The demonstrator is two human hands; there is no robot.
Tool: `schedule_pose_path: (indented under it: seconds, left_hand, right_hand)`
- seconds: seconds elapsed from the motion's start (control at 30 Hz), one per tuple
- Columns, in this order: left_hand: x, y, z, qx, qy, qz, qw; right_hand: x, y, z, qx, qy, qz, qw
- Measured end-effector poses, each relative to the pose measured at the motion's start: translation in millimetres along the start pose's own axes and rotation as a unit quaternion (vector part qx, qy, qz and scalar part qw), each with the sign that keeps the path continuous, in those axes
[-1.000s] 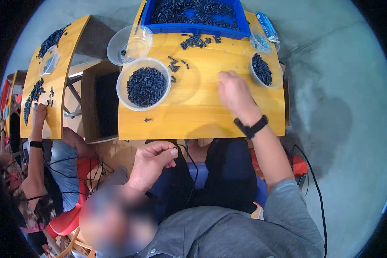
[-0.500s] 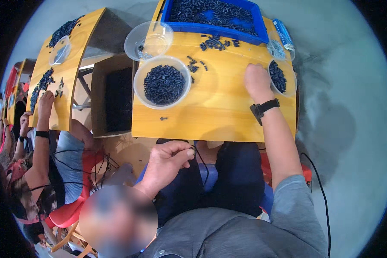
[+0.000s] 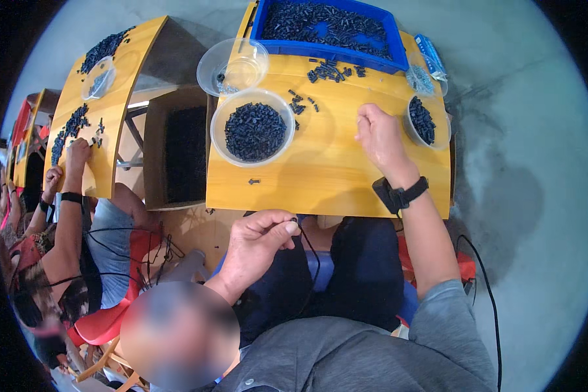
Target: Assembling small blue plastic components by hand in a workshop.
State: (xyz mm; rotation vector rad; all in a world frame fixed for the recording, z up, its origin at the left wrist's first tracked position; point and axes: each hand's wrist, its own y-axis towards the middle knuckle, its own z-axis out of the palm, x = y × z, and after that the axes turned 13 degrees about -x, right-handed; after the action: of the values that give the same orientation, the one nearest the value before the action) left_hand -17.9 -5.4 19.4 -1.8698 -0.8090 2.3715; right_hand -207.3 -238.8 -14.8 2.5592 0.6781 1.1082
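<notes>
My left hand [image 3: 260, 243] is over my lap just off the table's near edge, thumb and forefinger pinched on a small black part [image 3: 294, 220], of which only a tip shows. Above the right side of the wooden table [image 3: 346, 170], my right hand [image 3: 382, 140] has its fingers pressed together; whatever they hold is hidden. Close to its right stands a clear tub [image 3: 443, 130] partly filled with small black parts [image 3: 422, 120]. A larger clear bowl [image 3: 217, 142] at the left is heaped with black cylindrical pieces [image 3: 255, 130].
A blue tray [image 3: 336, 51] full of black pieces spans the far edge, loose pieces [image 3: 326, 70] before it. Another clear bowl [image 3: 206, 68] holds few parts; a tub of silvery bits [image 3: 419, 81] sits far right. Left, a co-worker's hand [image 3: 78, 151] works at another table [image 3: 114, 85].
My right hand has moved left, away from the right-hand tub, and a little toward me. My left hand keeps its pinch in nearly the same place.
</notes>
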Motion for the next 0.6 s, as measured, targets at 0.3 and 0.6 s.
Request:
schedule_pose_path:
  seconds: [0.3,0.6]
  left_hand:
    - [-10.2,-2.2,5.9,0.001,-0.016,0.047,0.999]
    - [-2.9,-2.7,3.3,0.015,-0.025,0.072,0.997]
  right_hand:
    - [97.4,-49.3,-27.3,0.147,0.348,0.233,0.896]
    - [126.2,-64.1,-44.7,0.267,0.388,0.202,0.859]
